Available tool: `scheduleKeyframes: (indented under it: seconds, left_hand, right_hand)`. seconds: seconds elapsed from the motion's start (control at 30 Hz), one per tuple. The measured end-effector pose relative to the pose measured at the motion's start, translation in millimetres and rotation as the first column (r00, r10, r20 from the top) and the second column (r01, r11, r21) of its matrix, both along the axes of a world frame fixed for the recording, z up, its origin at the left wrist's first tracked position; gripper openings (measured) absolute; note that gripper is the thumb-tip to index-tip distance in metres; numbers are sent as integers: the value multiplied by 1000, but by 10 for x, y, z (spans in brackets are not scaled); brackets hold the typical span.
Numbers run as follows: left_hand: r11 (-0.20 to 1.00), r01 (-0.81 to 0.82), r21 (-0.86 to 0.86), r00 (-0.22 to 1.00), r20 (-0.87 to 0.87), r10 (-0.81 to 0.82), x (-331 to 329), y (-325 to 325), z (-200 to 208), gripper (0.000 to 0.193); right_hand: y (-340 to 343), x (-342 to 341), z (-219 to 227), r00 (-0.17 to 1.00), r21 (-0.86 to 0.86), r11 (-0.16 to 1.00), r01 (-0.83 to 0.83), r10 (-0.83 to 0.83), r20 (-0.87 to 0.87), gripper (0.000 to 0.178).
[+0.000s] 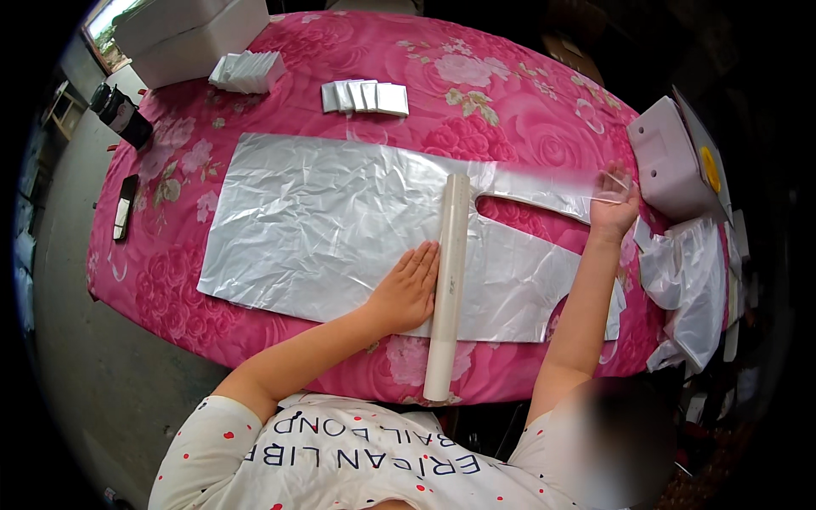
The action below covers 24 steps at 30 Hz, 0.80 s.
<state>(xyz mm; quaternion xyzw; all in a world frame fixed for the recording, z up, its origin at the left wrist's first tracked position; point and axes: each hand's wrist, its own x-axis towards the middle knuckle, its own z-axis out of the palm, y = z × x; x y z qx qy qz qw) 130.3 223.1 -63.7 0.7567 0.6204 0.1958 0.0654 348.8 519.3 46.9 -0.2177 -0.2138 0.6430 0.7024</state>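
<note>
A silvery plastic vest-handled bag (310,225) lies flat and creased across the table. Over it, near the handle end, rests a long pale tube (449,280), its near end reaching past the table edge. My left hand (408,289) is flat on the bag, fingers stretched out together, their tips against the tube's left side. At the bag's far right handle is my right hand (615,200), palm showing and fingers stretched away from me, partly smeared by motion. A translucent blur runs between the bag and that hand; whether film touches the fingers is unclear.
Beyond the bag lies a row of small folded silvery packets (365,97), with a stack of more packets (246,71) beside a white foam box (191,38). A dark bottle (121,115) and phone-like object (125,208) stand left. A pinkish box (676,153) and white plastic bags (688,289) sit right.
</note>
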Motion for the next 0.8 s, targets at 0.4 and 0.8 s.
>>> scheduleKeyframes:
  seconds: [0.4, 0.8]
  left_hand:
    - [989, 9, 147, 1000, 11, -11, 44, 7, -67, 63]
    - [972, -126, 196, 793, 609, -21, -196, -50, -61, 64]
  right_hand:
    - [-2502, -3325, -809, 404, 238, 711, -661, 70, 912, 35]
    - [-2791, -1861, -232, 113, 234, 541, -808, -247, 962, 63]
